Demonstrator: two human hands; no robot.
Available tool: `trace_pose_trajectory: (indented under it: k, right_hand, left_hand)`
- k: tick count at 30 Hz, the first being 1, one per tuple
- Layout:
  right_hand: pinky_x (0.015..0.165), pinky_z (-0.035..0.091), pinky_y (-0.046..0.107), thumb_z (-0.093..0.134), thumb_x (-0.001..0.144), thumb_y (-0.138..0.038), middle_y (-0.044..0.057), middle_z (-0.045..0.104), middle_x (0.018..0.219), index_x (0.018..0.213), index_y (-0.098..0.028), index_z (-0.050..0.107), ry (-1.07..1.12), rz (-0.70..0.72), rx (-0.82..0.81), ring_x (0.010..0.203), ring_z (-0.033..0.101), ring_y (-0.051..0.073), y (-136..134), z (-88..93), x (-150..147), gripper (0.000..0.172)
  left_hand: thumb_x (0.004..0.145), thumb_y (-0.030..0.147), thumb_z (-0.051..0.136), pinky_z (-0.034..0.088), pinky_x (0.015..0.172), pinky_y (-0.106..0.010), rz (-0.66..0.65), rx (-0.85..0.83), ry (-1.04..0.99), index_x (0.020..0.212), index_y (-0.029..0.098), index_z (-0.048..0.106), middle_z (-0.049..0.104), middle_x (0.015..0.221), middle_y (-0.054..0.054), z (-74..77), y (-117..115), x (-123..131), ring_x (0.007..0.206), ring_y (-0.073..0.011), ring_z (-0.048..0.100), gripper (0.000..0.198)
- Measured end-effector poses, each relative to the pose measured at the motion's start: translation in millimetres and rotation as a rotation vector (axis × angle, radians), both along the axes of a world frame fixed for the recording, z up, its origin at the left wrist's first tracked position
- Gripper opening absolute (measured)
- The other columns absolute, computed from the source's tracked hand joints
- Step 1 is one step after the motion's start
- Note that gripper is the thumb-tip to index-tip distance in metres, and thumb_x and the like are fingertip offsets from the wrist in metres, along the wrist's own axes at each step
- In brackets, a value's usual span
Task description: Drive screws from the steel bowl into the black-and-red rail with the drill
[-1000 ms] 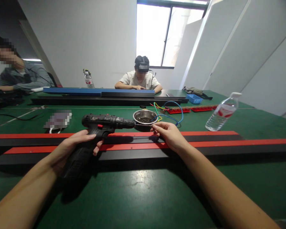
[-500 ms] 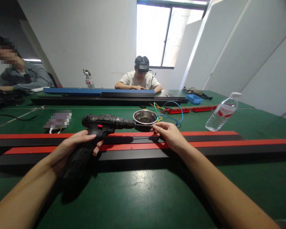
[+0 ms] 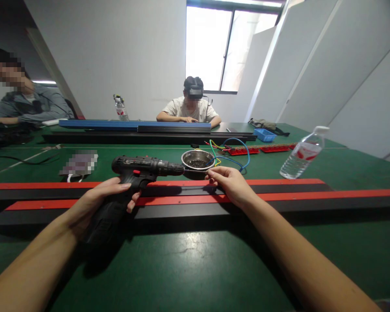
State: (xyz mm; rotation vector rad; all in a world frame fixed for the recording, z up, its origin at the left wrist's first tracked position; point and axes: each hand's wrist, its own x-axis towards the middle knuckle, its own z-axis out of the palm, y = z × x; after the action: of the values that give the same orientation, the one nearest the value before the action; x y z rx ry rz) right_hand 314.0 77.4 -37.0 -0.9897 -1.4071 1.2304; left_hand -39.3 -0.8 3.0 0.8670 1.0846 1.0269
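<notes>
Head view: vs 1 s and 0.5 s ago, basically nothing has moved, both hands sit in the same spots. The left hand point(image 3: 99, 197) is clenched round the grip of the black drill point(image 3: 139, 167), forefinger near the trigger, drill body lifted above the red-and-black rails point(image 3: 279, 197) and pointing right. The right hand point(image 3: 232, 184) has thumb + forefinger pinched on the end of the bit point(image 3: 195, 171); whether a screw sits btw the fingertips is too small to tell. My read: a steady hold, w/ the tip being set up or checked, not a drive stroke. The steel bowl point(image 3: 186, 161) of small dark parts is just behind the bit, coloured wires point(image 3: 237, 141) beside it, water bottle point(image 3: 300, 158) well off to the right on the green table point(image 3: 195, 260). Two other ppl sit at the far side, one opposite point(image 3: 190, 110), one at left point(image 3: 29, 108), their hands nowhere near the drill
</notes>
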Motion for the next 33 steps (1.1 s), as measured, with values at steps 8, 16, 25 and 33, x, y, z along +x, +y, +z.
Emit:
trace_pose_trajectory:
  k: [8,16,25,33]
  right_hand:
    - [0.064,0.045,0.028,0.089,0.077,-0.051,0.006,0.075,0.086,0.089,-0.018,0.080,-0.006,-0.001,-0.004,0.066,0.058,0.012,0.8,-2.2,1.2,0.036]
    - [0.064,0.047,0.029,0.090,0.076,-0.051,0.007,0.074,0.085,0.088,-0.019,0.080,-0.009,-0.005,0.000,0.066,0.058,0.013,1.2,-2.0,1.3,0.036]
    - [0.063,0.046,0.029,0.092,0.073,-0.051,0.006,0.074,0.083,0.087,-0.018,0.079,0.012,-0.001,-0.009,0.064,0.056,0.012,0.1,0.1,0.1,0.039]
    - [0.064,0.048,0.030,0.091,0.074,-0.051,0.007,0.074,0.083,0.087,-0.018,0.080,0.005,-0.015,-0.010,0.066,0.059,0.014,0.3,0.4,0.1,0.037]
  left_hand:
    - [0.078,0.019,0.086,0.062,0.058,-0.029,0.003,0.006,0.011,0.102,0.014,0.068,0.071,0.084,-0.009,-1.0,1.5,0.0,0.062,-0.0184,0.069,0.031]
    - [0.076,0.018,0.087,0.063,0.060,-0.029,0.012,-0.003,-0.002,0.099,0.015,0.069,0.072,0.084,-0.009,1.2,1.2,1.7,0.063,-0.0183,0.070,0.030]
    - [0.078,0.018,0.085,0.062,0.058,-0.029,0.006,0.000,0.005,0.100,0.014,0.069,0.071,0.084,-0.009,0.8,0.7,1.7,0.063,-0.0181,0.070,0.028]
    - [0.076,0.018,0.087,0.062,0.057,-0.028,0.012,-0.015,-0.011,0.100,0.015,0.069,0.071,0.084,-0.008,0.2,0.4,0.8,0.062,-0.0181,0.070,0.029]
